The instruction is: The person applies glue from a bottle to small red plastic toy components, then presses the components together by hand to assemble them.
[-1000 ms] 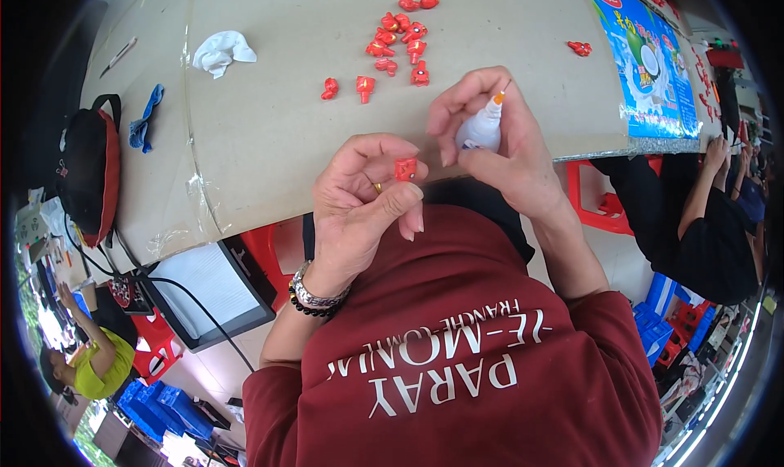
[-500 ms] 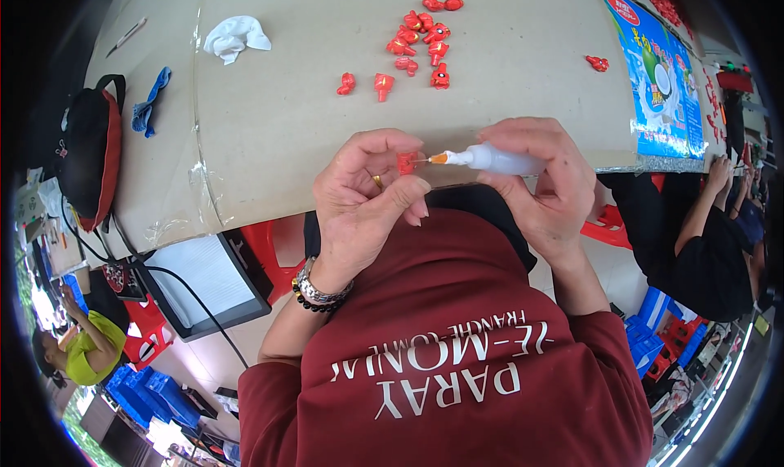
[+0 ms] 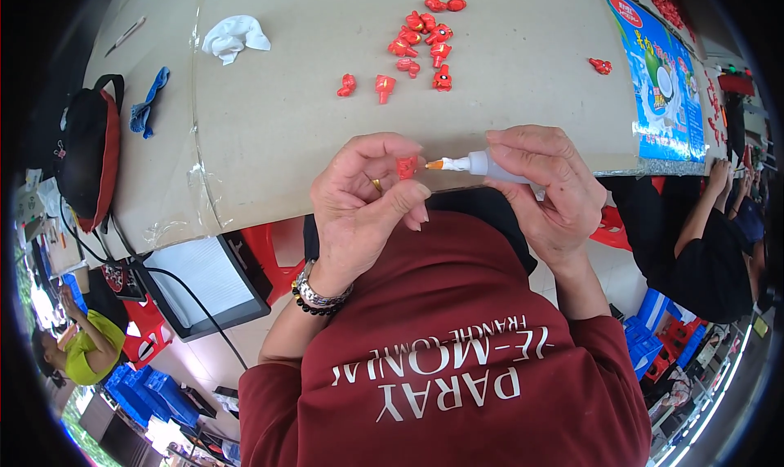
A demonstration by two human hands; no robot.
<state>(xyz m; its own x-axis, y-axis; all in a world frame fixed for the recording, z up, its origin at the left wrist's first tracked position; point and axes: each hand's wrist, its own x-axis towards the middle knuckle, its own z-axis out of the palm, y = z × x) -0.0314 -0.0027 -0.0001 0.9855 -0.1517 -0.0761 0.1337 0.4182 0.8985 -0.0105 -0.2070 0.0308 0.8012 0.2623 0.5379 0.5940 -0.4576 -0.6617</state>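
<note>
Between the thumb and fingers of my left hand (image 3: 367,193) is a small red plastic piece (image 3: 407,167), held upright just past the table's near edge. My right hand (image 3: 551,185) is closed around a translucent squeeze bottle (image 3: 502,166) with a white neck and an orange needle tip (image 3: 435,165). The tip points left at the red piece, very close to it; whether they touch I cannot tell. Farther back on the table lie several small red molded parts (image 3: 439,33), loosely clustered. A single red part (image 3: 600,66) lies apart at the right.
A white crumpled cloth (image 3: 235,38), a blue cloth strip (image 3: 149,101), a pen (image 3: 125,36) and a black-and-red bag (image 3: 91,153) lie at the left of the cardboard-covered table (image 3: 302,100). A blue printed sheet (image 3: 660,83) covers the right side. Other people sit at both sides.
My right hand has shifted slightly right and its fingers have moved on the bottle. The needle tip still points at the red piece, which my left hand holds almost unmoved.
</note>
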